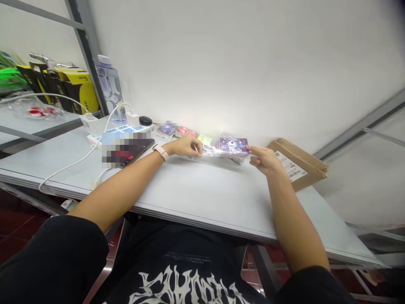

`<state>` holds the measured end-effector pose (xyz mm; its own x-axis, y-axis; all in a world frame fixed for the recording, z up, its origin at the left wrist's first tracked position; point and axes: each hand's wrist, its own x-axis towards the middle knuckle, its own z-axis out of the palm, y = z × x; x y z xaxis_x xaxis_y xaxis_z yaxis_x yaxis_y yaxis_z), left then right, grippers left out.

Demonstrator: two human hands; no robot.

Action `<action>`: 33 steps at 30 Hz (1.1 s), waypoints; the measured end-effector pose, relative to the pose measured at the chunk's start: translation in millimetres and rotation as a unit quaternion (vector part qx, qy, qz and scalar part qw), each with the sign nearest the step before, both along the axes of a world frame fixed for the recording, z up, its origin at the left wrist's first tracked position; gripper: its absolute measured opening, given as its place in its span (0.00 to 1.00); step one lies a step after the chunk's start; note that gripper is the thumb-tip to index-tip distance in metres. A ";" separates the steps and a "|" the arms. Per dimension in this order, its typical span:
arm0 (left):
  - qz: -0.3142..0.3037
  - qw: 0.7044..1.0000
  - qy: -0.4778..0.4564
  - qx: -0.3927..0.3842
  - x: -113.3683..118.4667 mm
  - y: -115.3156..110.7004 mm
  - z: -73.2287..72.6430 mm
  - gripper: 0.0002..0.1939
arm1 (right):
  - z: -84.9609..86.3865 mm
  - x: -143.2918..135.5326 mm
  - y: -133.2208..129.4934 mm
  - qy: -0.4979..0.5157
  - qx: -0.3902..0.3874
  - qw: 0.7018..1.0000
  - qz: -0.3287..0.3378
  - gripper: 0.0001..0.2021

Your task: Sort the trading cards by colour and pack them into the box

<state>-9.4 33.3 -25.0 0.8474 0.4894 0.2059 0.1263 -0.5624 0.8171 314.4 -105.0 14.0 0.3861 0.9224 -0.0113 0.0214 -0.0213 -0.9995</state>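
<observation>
Above the table (202, 190) I hold a flat box with a dark purple printed face (233, 145) in clear plastic. My left hand (188, 146), a pale band on its wrist, pinches the loose end of the clear plastic bag (209, 150) left of the box. At the opposite side my right hand (265, 159) grips the box's right corner between thumb and fingers. Small packs, including a red pack (187, 131) and a blurred purple pack (167, 128), lie behind my left hand. What is under the held box is partly hidden.
On the left are a phone (133, 153), a power strip (122, 130), white cables, a black mouse (145, 120) and a water bottle (110, 90). A cardboard box (300, 162) leans at the right. Yellow-black boxes (79, 88) stand on the left shelf.
</observation>
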 end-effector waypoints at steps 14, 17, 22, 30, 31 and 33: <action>0.144 0.966 -0.045 0.210 6.7 -8.7 -1.8 0.60 | -14.0 -17.7 8.3 -0.020 0.020 1.000 -0.006 0.17; 0.132 0.952 -0.020 0.274 11.3 -14.3 -2.8 0.60 | -20.8 -28.5 10.8 -0.028 0.020 0.999 0.005 0.18; 0.132 0.925 0.045 0.354 20.6 -31.0 -4.4 0.57 | -32.7 -46.2 16.4 -0.036 0.025 0.998 0.035 0.20; 0.132 0.912 0.097 0.375 20.7 -37.7 -5.5 0.46 | -29.0 -49.1 13.8 -0.042 0.035 0.998 0.038 0.19; 0.130 0.913 0.098 0.374 20.6 -37.4 -5.1 0.45 | -27.6 -48.4 13.1 -0.044 0.036 0.998 0.038 0.19; 0.129 0.914 0.096 0.373 20.5 -37.4 -4.1 0.43 | -25.1 -46.5 11.9 -0.047 0.041 0.997 0.036 0.19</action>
